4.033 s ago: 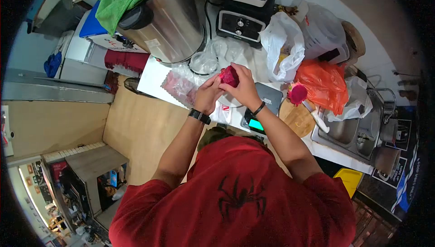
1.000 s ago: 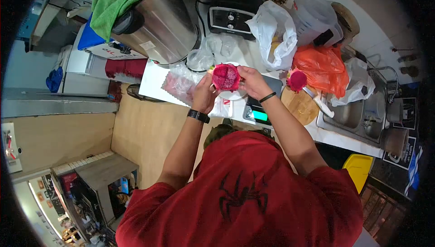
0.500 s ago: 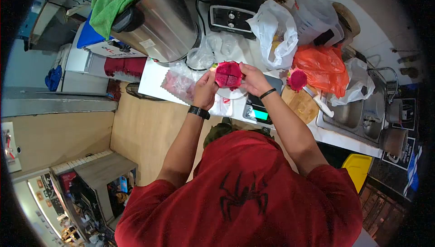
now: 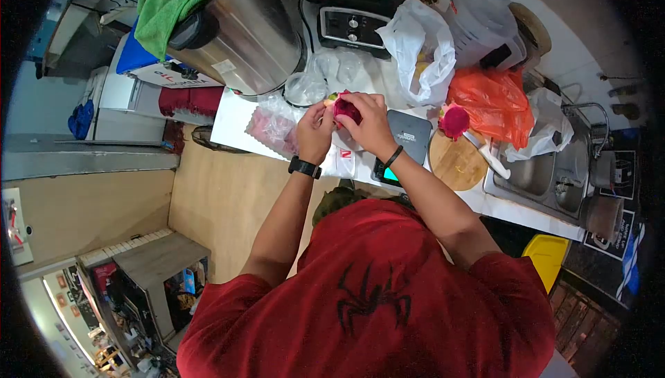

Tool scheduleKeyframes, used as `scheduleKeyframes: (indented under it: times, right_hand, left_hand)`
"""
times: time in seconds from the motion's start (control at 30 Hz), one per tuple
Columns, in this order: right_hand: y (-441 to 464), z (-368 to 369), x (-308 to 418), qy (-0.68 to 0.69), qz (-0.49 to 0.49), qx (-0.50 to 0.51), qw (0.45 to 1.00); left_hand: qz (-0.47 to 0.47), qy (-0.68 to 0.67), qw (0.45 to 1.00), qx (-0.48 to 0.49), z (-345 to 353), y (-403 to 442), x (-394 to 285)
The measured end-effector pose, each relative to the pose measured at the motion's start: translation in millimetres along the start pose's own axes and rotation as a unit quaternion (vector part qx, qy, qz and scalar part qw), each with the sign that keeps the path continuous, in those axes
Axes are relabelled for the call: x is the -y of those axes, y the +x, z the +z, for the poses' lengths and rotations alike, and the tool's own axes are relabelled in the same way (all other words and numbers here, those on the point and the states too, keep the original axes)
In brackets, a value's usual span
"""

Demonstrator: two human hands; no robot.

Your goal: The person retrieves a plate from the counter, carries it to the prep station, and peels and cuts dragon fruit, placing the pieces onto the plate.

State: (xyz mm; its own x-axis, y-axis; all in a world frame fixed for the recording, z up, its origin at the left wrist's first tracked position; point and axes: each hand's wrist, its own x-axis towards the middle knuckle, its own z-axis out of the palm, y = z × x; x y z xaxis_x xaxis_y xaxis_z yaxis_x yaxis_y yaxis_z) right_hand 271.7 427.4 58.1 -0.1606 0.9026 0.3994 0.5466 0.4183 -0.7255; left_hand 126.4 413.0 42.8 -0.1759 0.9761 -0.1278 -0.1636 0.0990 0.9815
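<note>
Between both hands is a cut piece of dragon fruit (image 4: 344, 109) with deep pink flesh, partly covered by the fingers. My left hand (image 4: 315, 134) grips its left side. My right hand (image 4: 372, 123) has its fingers curled over the top and right side, the thumb pressing on the front. To the right of the hands lies a flat digital kitchen scale (image 4: 410, 135) with a lit green display. Another dragon fruit half (image 4: 454, 121), cut face showing, rests at the back edge of a round wooden board (image 4: 454, 164). A white-handled knife (image 4: 496, 162) lies beside the board.
A crinkled clear bag with pink contents (image 4: 273, 128) lies left of the hands. Behind stand a large steel container (image 4: 253, 38), a black appliance (image 4: 353, 28) and a white plastic bag (image 4: 420, 52). An orange bag (image 4: 493, 104) and a sink (image 4: 537, 173) are on the right.
My right hand has moved left and closed over the dragon fruit, which looks folded and more covered. More of the scale now shows. My left hand has barely moved.
</note>
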Motion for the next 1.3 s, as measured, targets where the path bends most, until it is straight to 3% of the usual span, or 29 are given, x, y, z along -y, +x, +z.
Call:
scheduleKeyframes:
  times: [0.33, 0.53, 1.0, 1.3]
  right_hand:
    - [-9, 17, 4, -0.018, 0.020, -0.025, 0.999]
    - [-8, 18, 4, -0.032, 0.041, -0.035, 0.998]
    - [-4, 17, 5, -0.101, 0.058, -0.033, 0.993]
    - [-5, 19, 3, -0.078, 0.099, -0.016, 0.992]
  left_hand:
    - [0.053, 0.125, 0.991, -0.009, 5, -5, -13]
    - [0.041, 0.132, 0.990, -0.004, 5, -4, -14]
    - [0.110, 0.198, 0.974, -0.007, 10, 0, -7]
    - [0.125, 0.233, 0.964, -0.002, 14, -4, -15]
